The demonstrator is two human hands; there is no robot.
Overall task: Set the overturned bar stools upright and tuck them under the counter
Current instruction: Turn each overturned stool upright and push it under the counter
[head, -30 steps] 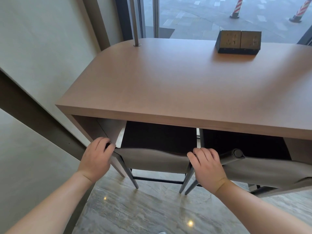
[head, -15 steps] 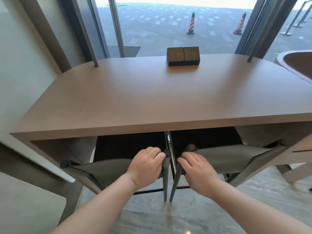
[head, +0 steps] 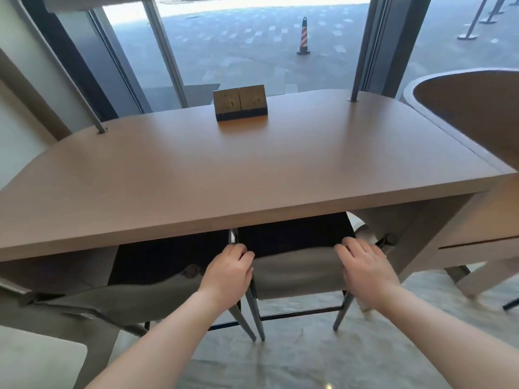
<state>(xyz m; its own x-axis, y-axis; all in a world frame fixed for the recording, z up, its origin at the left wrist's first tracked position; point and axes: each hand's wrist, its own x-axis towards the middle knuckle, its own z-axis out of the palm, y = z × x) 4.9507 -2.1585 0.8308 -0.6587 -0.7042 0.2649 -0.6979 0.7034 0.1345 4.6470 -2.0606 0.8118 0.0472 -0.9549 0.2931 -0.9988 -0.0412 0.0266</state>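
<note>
Two bar stools stand upright under the brown wooden counter [head: 196,175], only their grey backrests and dark legs showing. The right stool [head: 297,273] has its backrest gripped at both ends: my left hand [head: 227,273] holds its left corner, my right hand [head: 365,270] its right corner. The left stool [head: 120,299] sits beside it, its seat dark and shadowed beneath the counter, and neither hand touches it. The two stools' nearest legs almost meet on the floor.
A brass double socket box [head: 240,102] sits at the counter's back middle. Two metal posts [head: 354,88] rise from the counter by the window. A second rounded counter [head: 471,108] adjoins at right. A pale wall panel [head: 36,357] is at lower left. Marble floor lies below.
Both hands have moved right from the left stool's backrest to the right stool's backrest. The view has turned right and risen, showing the neighbouring counter.
</note>
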